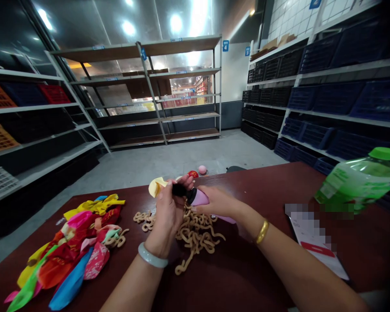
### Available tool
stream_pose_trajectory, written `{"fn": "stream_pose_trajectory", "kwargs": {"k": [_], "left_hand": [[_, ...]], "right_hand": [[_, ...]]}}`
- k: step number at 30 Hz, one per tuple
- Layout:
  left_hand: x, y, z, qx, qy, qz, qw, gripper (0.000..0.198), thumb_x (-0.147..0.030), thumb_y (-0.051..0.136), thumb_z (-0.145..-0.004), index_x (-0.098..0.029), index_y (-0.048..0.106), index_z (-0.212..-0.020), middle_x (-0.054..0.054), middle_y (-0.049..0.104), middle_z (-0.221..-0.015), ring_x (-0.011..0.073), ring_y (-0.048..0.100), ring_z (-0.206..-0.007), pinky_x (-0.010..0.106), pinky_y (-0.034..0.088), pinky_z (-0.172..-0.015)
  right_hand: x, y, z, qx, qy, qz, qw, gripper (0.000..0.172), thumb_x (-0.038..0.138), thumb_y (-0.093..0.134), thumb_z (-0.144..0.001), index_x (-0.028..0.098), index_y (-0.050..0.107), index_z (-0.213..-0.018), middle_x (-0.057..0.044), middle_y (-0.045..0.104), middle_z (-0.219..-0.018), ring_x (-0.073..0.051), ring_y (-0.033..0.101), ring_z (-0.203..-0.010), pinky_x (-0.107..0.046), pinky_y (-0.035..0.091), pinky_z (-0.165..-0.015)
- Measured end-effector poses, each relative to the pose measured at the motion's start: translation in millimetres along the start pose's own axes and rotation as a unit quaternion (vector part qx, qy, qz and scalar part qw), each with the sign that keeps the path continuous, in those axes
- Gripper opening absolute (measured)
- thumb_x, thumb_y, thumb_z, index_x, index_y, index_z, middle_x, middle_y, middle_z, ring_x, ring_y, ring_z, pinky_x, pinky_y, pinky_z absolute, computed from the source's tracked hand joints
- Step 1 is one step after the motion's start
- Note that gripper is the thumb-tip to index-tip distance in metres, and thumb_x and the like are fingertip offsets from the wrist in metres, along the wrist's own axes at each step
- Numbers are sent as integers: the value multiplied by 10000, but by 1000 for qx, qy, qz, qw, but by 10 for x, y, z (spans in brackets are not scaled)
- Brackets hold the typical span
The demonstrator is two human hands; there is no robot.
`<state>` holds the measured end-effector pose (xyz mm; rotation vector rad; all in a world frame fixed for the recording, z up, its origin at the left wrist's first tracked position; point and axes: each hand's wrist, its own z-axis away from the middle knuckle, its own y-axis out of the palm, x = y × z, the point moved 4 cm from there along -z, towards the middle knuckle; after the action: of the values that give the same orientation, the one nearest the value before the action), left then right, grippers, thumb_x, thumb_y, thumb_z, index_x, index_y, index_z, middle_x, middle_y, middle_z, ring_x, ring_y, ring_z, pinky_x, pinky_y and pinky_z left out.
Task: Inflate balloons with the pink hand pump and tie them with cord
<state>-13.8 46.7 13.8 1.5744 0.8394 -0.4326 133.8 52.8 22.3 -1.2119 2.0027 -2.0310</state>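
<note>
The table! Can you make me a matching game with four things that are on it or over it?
Things:
1. bottle
2. balloons
3. purple tool
4. phone

Clues:
A. held in the right hand
B. lying flat at the right side of the table
C. has a bright green cap
D. limp, in a colourful heap at the left

Right pairs: 1-C, 2-D, 3-A, 4-B
</note>
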Motion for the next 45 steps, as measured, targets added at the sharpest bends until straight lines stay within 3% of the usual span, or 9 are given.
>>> {"fn": "stream_pose_trajectory", "kwargs": {"k": [4,9,15,20,26,29,34,39,45], "left_hand": [[12,-57,-27,-55,36,24,998,152,-245,640,-818,-163,527,-757,-3,567,-693,110,572,-613,244,480,-600],[-186,-214,-162,-62,71,36,995,159,-240,628,-841,-170,500,-779,-1,540,-719,112,551,-634,249,461,-608],[-580,-489,-373,-97,128,37,986,100,-260,580,-879,-190,546,-941,-7,532,-701,110,531,-607,237,435,-577],[-726,-647,-448,-125,160,34,978,182,-300,582,-879,-192,467,-789,-25,499,-655,108,530,-590,226,418,-553],[-524,-540,-420,-104,161,24,981,239,-382,590,-872,-193,467,-795,-9,558,-673,117,567,-606,247,464,-596],[-276,-401,-340,-102,117,15,988,185,-335,581,-870,-192,479,-811,20,627,-699,158,636,-687,333,519,-728],[37,-164,-143,-60,62,7,996,203,-373,593,-867,-196,493,-867,75,693,-854,222,685,-861,456,492,-887],[-44,-89,-64,-44,94,19,994,182,-326,607,-874,-202,478,-840,-14,578,-706,116,583,-624,307,506,-728],[-335,-255,-221,-61,125,18,990,187,-316,602,-864,-207,457,-813,-17,532,-686,117,541,-597,284,476,-654]], "right_hand": [[83,148,-3,-24,8,45,999,560,544,632,-786,253,500,-1245,-61,687,-1096,-268,653,-940,-308,434,-708],[133,258,6,-60,70,167,982,497,539,576,-838,200,474,-1188,-118,675,-1057,-270,662,-910,-336,460,-712],[56,223,-25,-61,73,200,975,434,580,532,-845,218,494,-1082,-93,683,-979,-259,671,-846,-334,475,-674],[-48,187,-49,-50,80,224,970,398,547,526,-856,222,494,-1084,-101,682,-992,-254,672,-864,-328,471,-690],[-168,195,-65,-45,81,217,972,382,491,569,-811,205,515,-1057,-104,689,-975,-273,674,-868,-341,469,-708],[-160,206,-63,-42,86,206,974,380,500,562,-812,209,516,-1053,-94,694,-951,-270,676,-840,-343,469,-697],[-59,189,-31,-42,85,191,977,393,503,559,-815,215,506,-1076,-99,696,-961,-262,673,-852,-334,463,-701],[40,197,-18,-51,70,168,982,421,540,506,-836,218,505,-1108,-89,698,-944,-256,672,-826,-332,459,-686],[-4,193,-46,-50,62,166,983,433,580,487,-832,225,530,-1076,-83,699,-929,-254,667,-816,-326,433,-679]]}}
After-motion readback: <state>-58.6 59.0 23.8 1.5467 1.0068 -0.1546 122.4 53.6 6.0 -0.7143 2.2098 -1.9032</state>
